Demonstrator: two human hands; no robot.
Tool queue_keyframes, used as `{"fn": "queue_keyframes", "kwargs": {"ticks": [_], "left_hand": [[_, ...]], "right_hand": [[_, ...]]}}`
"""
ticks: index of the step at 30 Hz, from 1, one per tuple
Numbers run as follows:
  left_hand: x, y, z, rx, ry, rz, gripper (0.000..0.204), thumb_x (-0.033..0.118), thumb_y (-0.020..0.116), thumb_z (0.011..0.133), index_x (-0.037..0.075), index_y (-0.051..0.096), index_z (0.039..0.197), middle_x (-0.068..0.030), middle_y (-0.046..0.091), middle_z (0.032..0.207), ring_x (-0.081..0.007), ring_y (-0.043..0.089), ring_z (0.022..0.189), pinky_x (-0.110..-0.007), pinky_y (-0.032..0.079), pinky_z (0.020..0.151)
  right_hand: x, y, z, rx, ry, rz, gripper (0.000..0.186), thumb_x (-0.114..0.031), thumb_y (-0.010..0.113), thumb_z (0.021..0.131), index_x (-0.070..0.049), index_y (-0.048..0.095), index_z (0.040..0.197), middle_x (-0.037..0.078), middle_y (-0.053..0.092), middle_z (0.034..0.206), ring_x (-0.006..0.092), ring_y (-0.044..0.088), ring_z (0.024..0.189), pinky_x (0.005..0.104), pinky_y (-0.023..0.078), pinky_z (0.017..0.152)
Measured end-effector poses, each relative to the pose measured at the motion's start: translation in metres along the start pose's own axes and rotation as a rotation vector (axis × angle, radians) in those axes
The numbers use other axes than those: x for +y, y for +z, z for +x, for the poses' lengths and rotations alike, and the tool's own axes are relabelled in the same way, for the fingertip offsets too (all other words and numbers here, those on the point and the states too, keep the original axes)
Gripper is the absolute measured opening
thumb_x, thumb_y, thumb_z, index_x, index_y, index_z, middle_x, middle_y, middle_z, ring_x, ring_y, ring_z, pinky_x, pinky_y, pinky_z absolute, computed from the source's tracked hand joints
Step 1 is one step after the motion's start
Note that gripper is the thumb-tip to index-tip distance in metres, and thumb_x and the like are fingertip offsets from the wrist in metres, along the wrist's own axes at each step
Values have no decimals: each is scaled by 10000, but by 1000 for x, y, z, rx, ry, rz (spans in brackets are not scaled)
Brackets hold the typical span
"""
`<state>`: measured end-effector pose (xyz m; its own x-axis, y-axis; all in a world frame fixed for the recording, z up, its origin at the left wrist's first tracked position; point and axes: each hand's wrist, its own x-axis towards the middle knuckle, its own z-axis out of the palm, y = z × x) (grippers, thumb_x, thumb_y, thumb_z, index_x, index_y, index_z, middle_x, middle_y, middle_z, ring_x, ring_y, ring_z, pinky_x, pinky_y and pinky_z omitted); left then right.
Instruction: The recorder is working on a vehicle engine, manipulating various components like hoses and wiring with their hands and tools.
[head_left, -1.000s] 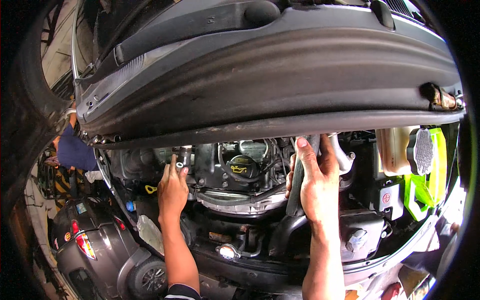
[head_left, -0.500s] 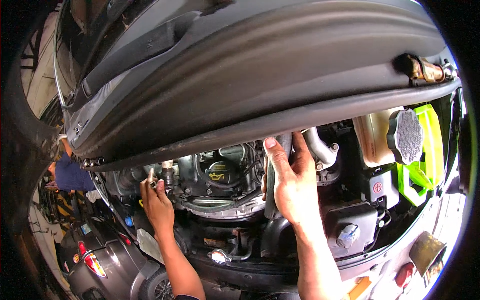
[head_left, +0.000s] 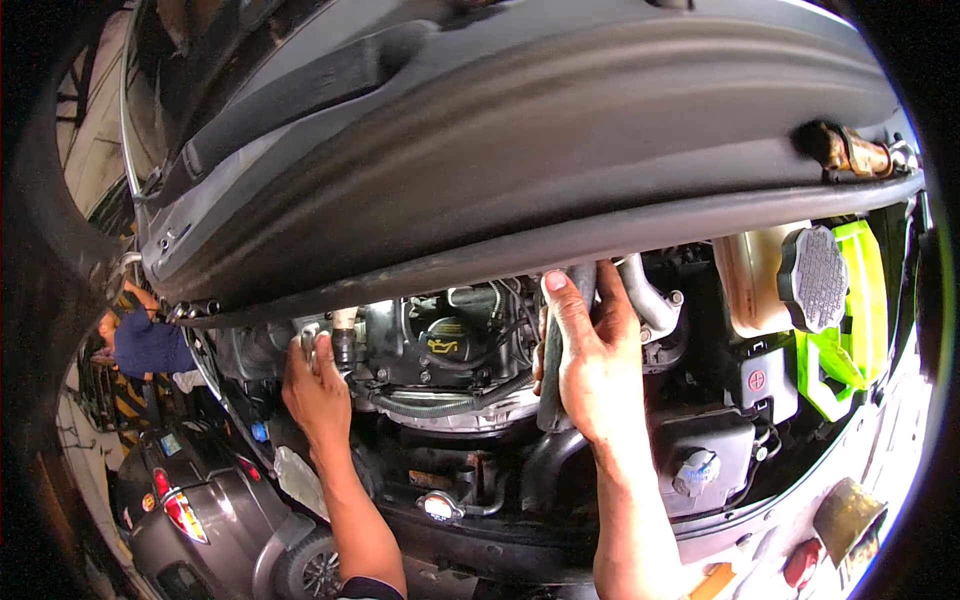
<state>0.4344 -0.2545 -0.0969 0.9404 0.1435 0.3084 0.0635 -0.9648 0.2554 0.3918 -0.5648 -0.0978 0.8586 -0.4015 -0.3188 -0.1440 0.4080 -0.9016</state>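
- Thick black rubber hose (head_left: 557, 405) stands nearly upright in the dark engine bay (head_left: 500, 545), right of the engine and just above a curved black pipe (head_left: 553, 470)
- Broad, curved grey-black panel (head_left: 560, 150) fills the upper part of the view, with a long black rubber strip (head_left: 620, 225) along its lower edge
- Dark grey car with a red and white tail lamp (head_left: 205, 520), at the lower left, well apart from the hands
- Engine with a black plastic cover (head_left: 385, 345), between the two hands, a ribbed black tube (head_left: 450, 408) curving across its near side
- Person in a dark blue top (head_left: 150, 343), far off at the left, one arm raised
- Tan translucent bottle (head_left: 745, 285) with a ribbed grey cap (head_left: 812, 280), at the right, just beside a bright yellow-green sheet-like object (head_left: 860, 285) whose kind I cannot tell
- Right hand (head_left: 605, 375), grasping the hose, thumb along its front and fingertips curled round its left side, near a curved silver metal pipe (head_left: 652, 300)
- Left hand (head_left: 320, 395), fingers bunched round a small piece, just beside an upright black cylindrical fitting (head_left: 344, 350)
- Round black filler cap with a yellow mark (head_left: 443, 343), on the engine
- Small silver metal piece (head_left: 311, 330), pinched at the left fingertips, its full shape hidden
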Motion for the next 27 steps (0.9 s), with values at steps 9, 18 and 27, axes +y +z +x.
{"fn": "queue_keyframes", "kwargs": {"ticks": [9, 18, 27], "left_hand": [[39, -1, 28, -82, 349, -250, 203, 90, 562, 1035, -33, 634, 1179, -238, 654, 1110, -448, 636, 1024, -444, 512, 899], [25, 28, 28, 63, 277, -855, 136, 5, 644, 1000, 8, 680, 1132, -131, 762, 1085, -211, 731, 993, -323, 563, 894], [8, 32, 41, 17, -89, -1059, 239, 205, 592, 1093, -2, 662, 1191, -136, 784, 1084, -200, 747, 1003, -343, 580, 921]], "right_hand": [[-10, 7, -6, 61, 130, 6, 319, -319, 664, 1040, -97, 609, 1263, 21, 585, 703, 121, 559, 499, 270, 463, 438], [-1, 10, -3, 9, 96, -22, 281, -407, 645, 1038, -139, 564, 1069, 45, 587, 756, 145, 550, 482, 285, 454, 419], [-2, 7, -5, -30, 54, -113, 288, -454, 600, 1065, -173, 546, 1097, 3, 565, 799, 90, 513, 555, 246, 440, 470]]}}
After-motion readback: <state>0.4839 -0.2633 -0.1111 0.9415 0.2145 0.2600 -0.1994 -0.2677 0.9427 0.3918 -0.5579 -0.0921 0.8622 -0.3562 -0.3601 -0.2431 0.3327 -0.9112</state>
